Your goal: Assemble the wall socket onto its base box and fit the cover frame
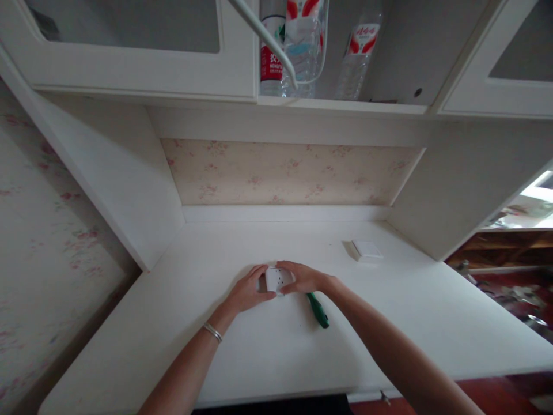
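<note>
A white wall socket (pixel 275 279) with small dark slots lies face up on the white counter. My left hand (pixel 250 289) grips its left side, thumb toward the front edge and fingers at the back edge. On the opposite side, my right hand (pixel 302 276) is closed around the right edge in the same way. Just under my right wrist lies a green-handled tool (pixel 318 311); its far end is hidden by the hand, so its kind does not show. A second white square piece (pixel 367 249) sits farther back on the right.
The white counter (pixel 207 346) has side panels left and right and a floral-papered back (pixel 276 173). Overhead, an open cabinet holds plastic bottles (pixel 360 46), and a white bent rod (pixel 268 37) hangs in front. A knob (pixel 384 397) protrudes below the front edge.
</note>
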`<state>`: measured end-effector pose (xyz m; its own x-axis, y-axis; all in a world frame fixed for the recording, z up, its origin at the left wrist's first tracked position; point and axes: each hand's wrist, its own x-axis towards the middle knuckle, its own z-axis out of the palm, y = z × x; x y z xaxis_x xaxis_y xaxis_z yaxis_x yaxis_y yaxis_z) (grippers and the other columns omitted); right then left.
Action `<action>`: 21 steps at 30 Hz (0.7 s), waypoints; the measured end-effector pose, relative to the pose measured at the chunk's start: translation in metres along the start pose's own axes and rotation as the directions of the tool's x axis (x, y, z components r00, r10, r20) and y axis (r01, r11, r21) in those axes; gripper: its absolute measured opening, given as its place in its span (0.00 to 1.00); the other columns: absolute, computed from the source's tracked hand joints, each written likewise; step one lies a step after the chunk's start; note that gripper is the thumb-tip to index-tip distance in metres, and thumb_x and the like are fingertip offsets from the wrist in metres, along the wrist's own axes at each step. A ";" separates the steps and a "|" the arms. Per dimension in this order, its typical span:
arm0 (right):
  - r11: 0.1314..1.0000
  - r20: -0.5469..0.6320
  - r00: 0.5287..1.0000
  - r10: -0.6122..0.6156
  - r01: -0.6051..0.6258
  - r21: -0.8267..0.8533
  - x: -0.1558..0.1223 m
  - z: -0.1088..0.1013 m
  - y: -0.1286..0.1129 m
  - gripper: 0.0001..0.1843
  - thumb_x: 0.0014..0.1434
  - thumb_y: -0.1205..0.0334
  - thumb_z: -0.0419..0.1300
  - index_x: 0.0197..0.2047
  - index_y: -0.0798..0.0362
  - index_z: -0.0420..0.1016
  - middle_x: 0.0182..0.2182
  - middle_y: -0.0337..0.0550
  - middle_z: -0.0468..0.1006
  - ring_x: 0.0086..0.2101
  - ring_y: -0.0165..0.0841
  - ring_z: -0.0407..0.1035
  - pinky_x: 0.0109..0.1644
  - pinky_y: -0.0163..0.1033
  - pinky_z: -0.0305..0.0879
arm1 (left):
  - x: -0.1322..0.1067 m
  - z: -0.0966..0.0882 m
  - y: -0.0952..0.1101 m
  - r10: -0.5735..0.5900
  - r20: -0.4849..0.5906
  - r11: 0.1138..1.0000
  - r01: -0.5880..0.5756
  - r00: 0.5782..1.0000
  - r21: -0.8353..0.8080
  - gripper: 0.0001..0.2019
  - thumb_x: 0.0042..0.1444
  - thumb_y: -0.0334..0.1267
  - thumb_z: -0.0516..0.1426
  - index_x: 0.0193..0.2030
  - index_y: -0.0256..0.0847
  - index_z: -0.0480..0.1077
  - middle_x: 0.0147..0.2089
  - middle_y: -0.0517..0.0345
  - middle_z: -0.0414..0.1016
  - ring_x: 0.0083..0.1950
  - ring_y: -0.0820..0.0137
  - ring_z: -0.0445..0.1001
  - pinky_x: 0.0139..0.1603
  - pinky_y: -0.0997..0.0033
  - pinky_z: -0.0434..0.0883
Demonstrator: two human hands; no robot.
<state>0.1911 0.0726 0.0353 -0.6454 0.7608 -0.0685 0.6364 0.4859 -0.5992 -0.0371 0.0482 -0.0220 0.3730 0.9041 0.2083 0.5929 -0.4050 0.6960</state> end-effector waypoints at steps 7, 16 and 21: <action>0.941 -0.241 0.920 0.309 -0.332 -0.060 -0.004 0.029 -0.017 0.43 0.50 0.37 0.56 0.64 0.47 0.53 0.61 0.51 0.58 0.54 0.46 0.62 0.54 0.48 0.58 | 0.000 0.004 0.003 0.011 -0.038 1.000 -0.012 0.999 -0.026 0.39 0.40 0.50 0.66 0.59 0.45 0.59 0.61 0.51 0.62 0.59 0.58 0.64 0.58 0.59 0.64; 0.810 -0.296 0.804 0.515 -0.570 -0.138 0.010 0.060 -0.053 0.54 0.42 0.34 0.59 0.66 0.48 0.45 0.65 0.61 0.41 0.53 0.57 0.61 0.50 0.55 0.58 | -0.005 0.006 0.000 0.071 -0.031 0.997 -0.072 0.997 -0.033 0.50 0.31 0.42 0.70 0.63 0.46 0.52 0.63 0.47 0.57 0.57 0.56 0.65 0.55 0.58 0.67; 0.815 -0.361 0.803 0.475 -0.556 -0.164 0.010 0.062 -0.051 0.48 0.45 0.47 0.61 0.65 0.47 0.46 0.65 0.57 0.43 0.54 0.52 0.61 0.50 0.50 0.58 | -0.006 0.008 -0.004 0.066 -0.059 0.996 -0.070 0.996 -0.063 0.52 0.33 0.41 0.69 0.65 0.47 0.49 0.65 0.46 0.53 0.54 0.58 0.69 0.53 0.58 0.69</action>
<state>0.1260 0.0289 0.0154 -0.0635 0.9966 -0.0517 0.9466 0.0438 -0.3194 -0.0361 0.0431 -0.0313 0.3685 0.8818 0.2945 0.5190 -0.4580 0.7217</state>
